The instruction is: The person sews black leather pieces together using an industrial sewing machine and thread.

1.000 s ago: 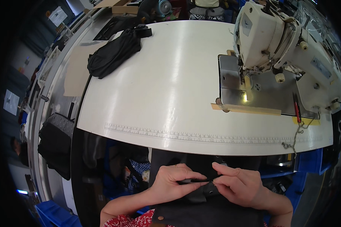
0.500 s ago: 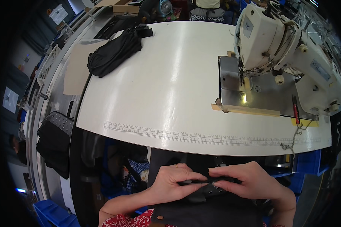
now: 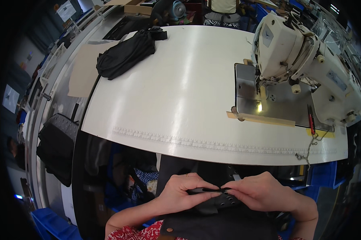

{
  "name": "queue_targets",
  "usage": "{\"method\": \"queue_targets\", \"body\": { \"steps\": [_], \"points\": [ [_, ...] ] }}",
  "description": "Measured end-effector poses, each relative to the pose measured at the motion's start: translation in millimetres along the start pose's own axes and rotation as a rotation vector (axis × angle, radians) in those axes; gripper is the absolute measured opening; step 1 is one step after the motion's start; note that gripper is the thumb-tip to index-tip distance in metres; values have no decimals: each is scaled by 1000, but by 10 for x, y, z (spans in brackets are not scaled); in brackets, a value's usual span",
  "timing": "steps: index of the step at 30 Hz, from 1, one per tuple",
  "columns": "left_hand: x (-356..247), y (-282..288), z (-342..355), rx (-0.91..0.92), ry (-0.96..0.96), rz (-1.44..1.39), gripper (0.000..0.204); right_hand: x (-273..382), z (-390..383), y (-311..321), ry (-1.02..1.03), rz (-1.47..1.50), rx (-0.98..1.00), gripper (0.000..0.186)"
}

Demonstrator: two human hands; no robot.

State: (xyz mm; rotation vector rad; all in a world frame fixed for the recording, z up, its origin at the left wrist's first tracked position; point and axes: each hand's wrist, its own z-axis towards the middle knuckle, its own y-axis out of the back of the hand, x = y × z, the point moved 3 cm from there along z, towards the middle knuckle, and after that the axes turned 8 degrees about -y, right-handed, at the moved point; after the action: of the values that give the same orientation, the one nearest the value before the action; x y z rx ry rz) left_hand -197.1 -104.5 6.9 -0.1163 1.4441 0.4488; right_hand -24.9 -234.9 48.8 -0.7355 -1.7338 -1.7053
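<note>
At the near edge of the table, over a dark apron (image 3: pixel 212 226), my two hands face each other with fingertips almost meeting. My left hand (image 3: pixel 182 193) pinches the edge of a black piece with metal eyelets (image 3: pixel 212 206) between thumb and fingers. Close beside it, my right hand (image 3: pixel 260 191) pinches the same edge, its thumb and fingertips pressed together. The eyelets show below the fingertips; much of the piece merges with the apron, so its full shape cannot be made out.
A white sewing machine (image 3: pixel 284 48) stands on the right of the white table (image 3: pixel 168 92), with red-handled snips (image 3: pixel 311 118) and a loose cord (image 3: pixel 308 150) nearby. A black pouch (image 3: pixel 126 56) lies at the far left. Dark studded pieces (image 3: pixel 58 148) hang left; blue bins (image 3: pixel 54 226) stand low.
The thumb and fingers of my right hand have come together onto the black piece's edge. My left hand keeps its pinch. The whole view has shifted slightly.
</note>
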Motion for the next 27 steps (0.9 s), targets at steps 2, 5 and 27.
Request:
{"method": "queue_targets", "body": {
  "steps": [2, 5, 27],
  "points": [
    [-42, -2, -10, -37, -10, -11, 24, 12, 5, -7, -6, -5, 1, 21],
    [-35, 0, -23, -78, -74, -21, 24, 32, 17, -10, 1, -9, -5, 22],
    [-1445, 1107, 508, -112, -668, 1492, 26, 354, 1075, -573, -33, 810, -53, 17]
  ]
}}
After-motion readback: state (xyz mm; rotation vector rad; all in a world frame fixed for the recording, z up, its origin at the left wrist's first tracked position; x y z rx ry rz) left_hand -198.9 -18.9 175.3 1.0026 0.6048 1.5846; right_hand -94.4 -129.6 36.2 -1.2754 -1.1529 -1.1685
